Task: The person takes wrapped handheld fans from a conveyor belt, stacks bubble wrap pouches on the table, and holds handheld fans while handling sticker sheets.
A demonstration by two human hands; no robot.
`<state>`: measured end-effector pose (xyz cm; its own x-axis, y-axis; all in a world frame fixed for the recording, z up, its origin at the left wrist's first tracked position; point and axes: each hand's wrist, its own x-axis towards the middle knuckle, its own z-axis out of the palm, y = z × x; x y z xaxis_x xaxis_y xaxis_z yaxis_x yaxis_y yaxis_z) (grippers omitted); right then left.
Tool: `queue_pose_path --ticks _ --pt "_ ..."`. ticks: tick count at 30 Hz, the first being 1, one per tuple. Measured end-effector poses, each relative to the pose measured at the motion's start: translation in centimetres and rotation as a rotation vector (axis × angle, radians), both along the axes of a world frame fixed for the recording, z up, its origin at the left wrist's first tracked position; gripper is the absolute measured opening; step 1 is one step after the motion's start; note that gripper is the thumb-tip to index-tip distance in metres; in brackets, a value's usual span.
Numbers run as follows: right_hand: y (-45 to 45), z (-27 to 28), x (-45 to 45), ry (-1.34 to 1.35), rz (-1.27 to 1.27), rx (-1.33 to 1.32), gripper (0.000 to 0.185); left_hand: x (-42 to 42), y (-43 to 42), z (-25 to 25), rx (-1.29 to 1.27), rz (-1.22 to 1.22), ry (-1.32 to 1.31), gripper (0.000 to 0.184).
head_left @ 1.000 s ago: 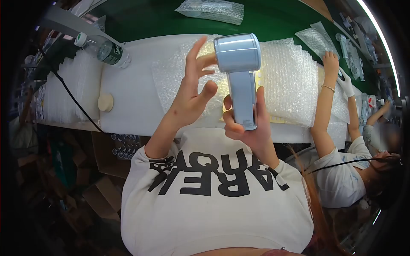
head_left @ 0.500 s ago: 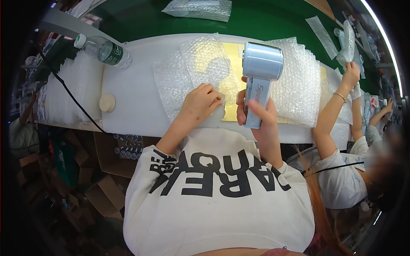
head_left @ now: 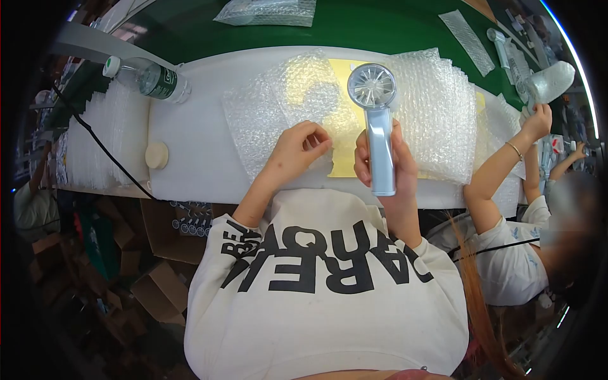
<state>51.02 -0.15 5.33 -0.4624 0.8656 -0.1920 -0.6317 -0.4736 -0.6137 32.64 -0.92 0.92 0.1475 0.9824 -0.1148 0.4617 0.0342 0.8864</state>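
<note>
My right hand (head_left: 387, 158) is wrapped around the handle of a light-blue handheld fan (head_left: 381, 149), held upright with its clear round grille facing me. The fan is above a yellow sheet (head_left: 342, 166). To its left, my left hand (head_left: 297, 152) is loosely curled, with a gap showing between thumb and fingers and nothing visible in it. Its fingertips are close to the near edge of clear bubble-wrap bags (head_left: 266, 120), which partly cover the yellow sheet. A thick stack of bubble-wrap bags (head_left: 437, 120) lies to the right of the fan.
A water bottle (head_left: 152, 79) lies at the left, above a beige round disc (head_left: 156, 155). Stacked white sleeves (head_left: 104, 145) and a black cable (head_left: 104, 149) are farther left. Beyond the white table is a green surface (head_left: 380, 28). A co-worker's hand (head_left: 538, 121) holds a wrapped item at right.
My right hand has turned the fan so its grille faces me instead of its side. My left hand's fingers have loosened. The co-worker's wrapped item has tipped to the right.
</note>
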Motion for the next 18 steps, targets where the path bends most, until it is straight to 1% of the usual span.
queue_pose_path --ticks 2,4,7,8,12,13,17,18 --pt "-0.2 0.0 -0.1 -0.24 -0.06 0.06 0.059 0.2 0.1 0.1 -0.125 0.065 -0.173 0.007" --pt "-0.4 0.0 -0.1 -0.286 -0.056 0.089 0.062 0.2 0.2 -0.4 -0.144 0.087 -0.225 0.007" --pt "-0.7 0.0 0.2 -0.415 -0.062 0.2 0.072 0.2 0.6 -1.3 -0.177 0.136 -0.374 0.008" --pt "-0.8 -0.1 0.5 -0.416 -0.062 0.199 0.072 0.2 0.7 -1.2 -0.178 0.135 -0.375 0.008" --pt "-1.7 -1.0 1.5 -0.735 0.07 0.427 0.08 0.0 1.1 -0.1 -0.355 0.339 -0.646 0.009" --pt "-1.9 -1.1 1.6 -0.735 0.075 0.427 0.08 -0.1 1.1 -0.2 -0.355 0.344 -0.648 0.009" --pt "-2.6 -1.2 2.0 -0.939 -0.03 0.505 0.081 -0.4 1.3 -1.1 -0.355 0.388 -0.723 0.01" --pt "-2.7 -1.1 2.2 -0.941 -0.029 0.507 0.081 -0.4 1.3 -1.2 -0.354 0.388 -0.726 0.01"
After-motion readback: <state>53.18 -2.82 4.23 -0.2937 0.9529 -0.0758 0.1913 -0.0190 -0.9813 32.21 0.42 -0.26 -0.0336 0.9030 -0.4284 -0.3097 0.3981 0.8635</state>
